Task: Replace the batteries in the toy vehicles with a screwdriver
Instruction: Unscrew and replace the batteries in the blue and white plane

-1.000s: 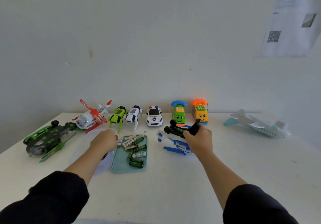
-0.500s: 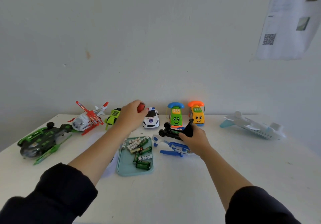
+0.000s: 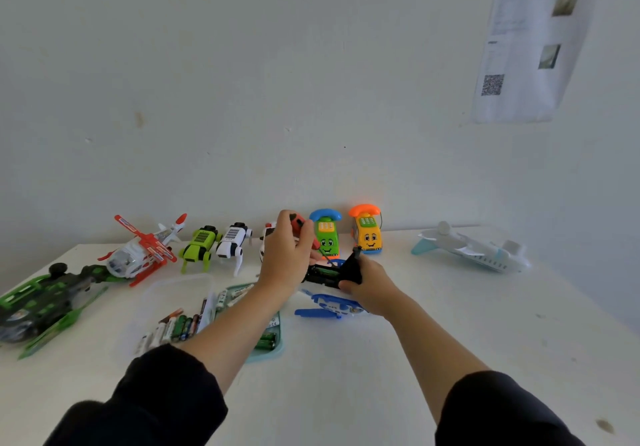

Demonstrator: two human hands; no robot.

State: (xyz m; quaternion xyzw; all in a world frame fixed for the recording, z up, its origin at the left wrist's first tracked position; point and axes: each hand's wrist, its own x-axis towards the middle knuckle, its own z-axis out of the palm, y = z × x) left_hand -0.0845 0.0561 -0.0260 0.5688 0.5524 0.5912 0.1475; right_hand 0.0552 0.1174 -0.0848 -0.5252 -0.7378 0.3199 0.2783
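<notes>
Along the left of the white table (image 3: 346,393) lie a green helicopter (image 3: 45,302) and a red helicopter (image 3: 145,250), both upright and apparently untouched, as are the green robot dog (image 3: 201,246) and white robot dog (image 3: 235,241) next to them. Nearer the person, a clear box (image 3: 173,293) holds a row of loose batteries (image 3: 173,328), and just beside it a pale green tray (image 3: 273,348) holds more, partly hidden by the left forearm.

The left hand (image 3: 285,255) has its fingers curled around a red-handled screwdriver (image 3: 301,229), whose tip points down toward the blue helicopter (image 3: 329,286). That toy lies upside down on the table at centre, its dark underside up; green cells seem to show in it, so its compartment may already be open, though that is too small to confirm. The right hand (image 3: 367,283) grips the toy's tail end to steady it. A white car (image 3: 266,241) sits half hidden behind the left hand.

Judged from this, 1 toy is in work and the rest remain: the 2 phone cars, green (image 3: 325,234) and orange (image 3: 367,232), and the white plane (image 3: 474,250) at the right.

The toys crowd the back wall, leaving little room behind the hands. The table's near part and right side lie open for setting parts down; its left edge runs close by the green helicopter.
</notes>
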